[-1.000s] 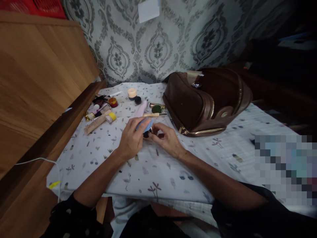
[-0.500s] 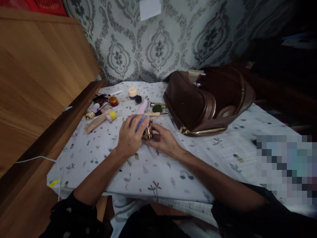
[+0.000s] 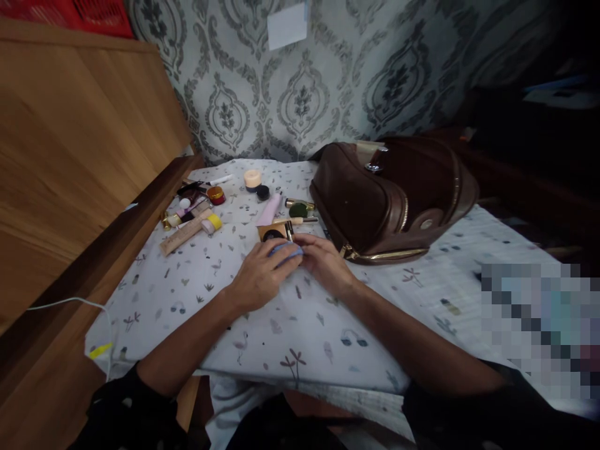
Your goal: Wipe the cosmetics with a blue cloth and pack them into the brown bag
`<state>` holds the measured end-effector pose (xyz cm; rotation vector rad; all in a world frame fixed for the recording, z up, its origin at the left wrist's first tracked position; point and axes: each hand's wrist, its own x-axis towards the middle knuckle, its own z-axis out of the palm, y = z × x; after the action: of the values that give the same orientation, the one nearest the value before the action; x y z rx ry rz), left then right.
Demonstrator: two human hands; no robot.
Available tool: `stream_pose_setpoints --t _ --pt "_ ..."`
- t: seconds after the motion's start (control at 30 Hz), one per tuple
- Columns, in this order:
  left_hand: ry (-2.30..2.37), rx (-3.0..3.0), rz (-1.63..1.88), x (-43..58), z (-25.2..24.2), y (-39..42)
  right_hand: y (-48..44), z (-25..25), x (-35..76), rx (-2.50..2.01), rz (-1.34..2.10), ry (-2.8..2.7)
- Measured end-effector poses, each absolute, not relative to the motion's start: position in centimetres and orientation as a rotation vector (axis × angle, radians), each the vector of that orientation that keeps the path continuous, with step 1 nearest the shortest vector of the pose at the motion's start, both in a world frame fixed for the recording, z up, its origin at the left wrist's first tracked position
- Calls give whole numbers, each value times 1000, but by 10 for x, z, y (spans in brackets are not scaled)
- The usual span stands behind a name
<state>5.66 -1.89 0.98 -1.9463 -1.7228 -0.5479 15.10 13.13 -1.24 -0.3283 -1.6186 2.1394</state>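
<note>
My left hand [image 3: 260, 275] is closed over a small blue item [image 3: 287, 251], perhaps a cloth or pad, most of it under the fingers. My right hand [image 3: 328, 264] meets it from the right with curled fingers; whatever they grip is hidden. Just beyond the fingers sits a gold case with a black round part [image 3: 270, 232], and at its right a slim gold and black tube [image 3: 289, 231] stands upright. Behind these lie a pink tube [image 3: 270, 209], a thin brush-like stick [image 3: 304, 220], a dark green round piece [image 3: 299, 210] and a gold tube [image 3: 293, 203].
A brown leather bag [image 3: 356, 194] stands to the right of my hands. At left lies a cluster of cosmetics with a beige tube [image 3: 185, 234] and an amber jar [image 3: 216, 195]. A peach-lidded jar [image 3: 252, 180] and black pot [image 3: 263, 192] stand at the back. A wooden panel [image 3: 84, 119] borders the left.
Both hands have shifted slightly right and nearer to me. The blue item moved with the left hand. The gold case, earlier between the hands, now shows beyond the fingers.
</note>
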Motion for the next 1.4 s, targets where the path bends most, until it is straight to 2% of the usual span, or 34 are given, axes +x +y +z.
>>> stream_pose_setpoints --t 0.2,0.33,0.53,0.73,1.03,1.27,1.4 --pt "-1600 -2086 -741 52 12 -20 130 -8 151 -339 2212 -1614" --pt "-1692 -1895 -933 45 18 -24 129 -7 153 -315 2212 -1678" --pt "-1947 -1673 -784 29 13 -23 129 -6 155 -304 2105 -1775" --pt "-2128 -1567 -711 26 5 -23 133 -7 154 -420 2175 -1499" --pt "-1842 -1798 -668 54 7 -19 129 -4 155 -324 2238 -1364" --pt "-1801 -1815 -786 52 11 -20 123 -5 155 -322 2360 -1366" --pt "-1969 -1592 -1050 35 16 -24 127 -8 153 -342 2417 -1255"
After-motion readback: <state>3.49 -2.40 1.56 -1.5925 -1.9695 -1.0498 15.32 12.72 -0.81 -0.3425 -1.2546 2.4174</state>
